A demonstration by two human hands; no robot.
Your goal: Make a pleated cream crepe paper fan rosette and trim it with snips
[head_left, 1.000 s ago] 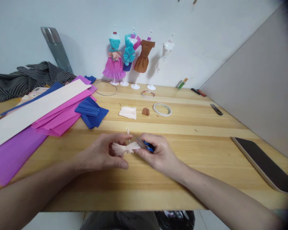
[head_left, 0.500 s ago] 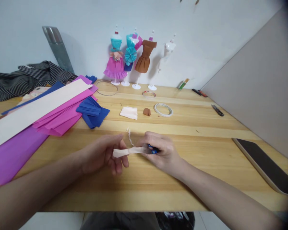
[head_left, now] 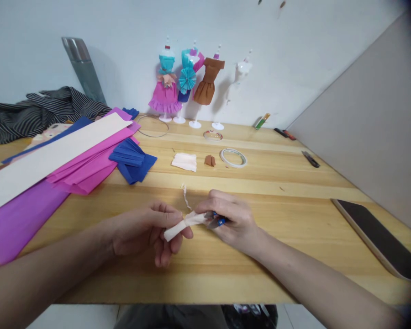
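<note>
Between thumb and fingers, my left hand (head_left: 157,228) pinches a narrow, gathered piece of pale pink crepe paper (head_left: 174,230) near its middle. In my right hand (head_left: 234,217) are small scissors (head_left: 217,222) with blue on the handles; the fingers cover most of them. The blades lie at the right end of the crepe paper, and my right fingertips are close to it or touching it. A thin twisted scrap (head_left: 185,196) lies on the table just beyond the hands.
Coloured crepe sheets (head_left: 55,160) lie at left beside a folded blue piece (head_left: 132,160). A pale square (head_left: 184,161), a brown scrap (head_left: 210,160) and a tape roll (head_left: 222,157) are farther back. Dressed mannequins (head_left: 207,82) stand by the wall. At right lies a phone-like slab (head_left: 373,235).
My left hand has closed on the crepe paper and moved slightly right. The paper's left end now tilts lower. The scissors have turned a little in my right hand.
</note>
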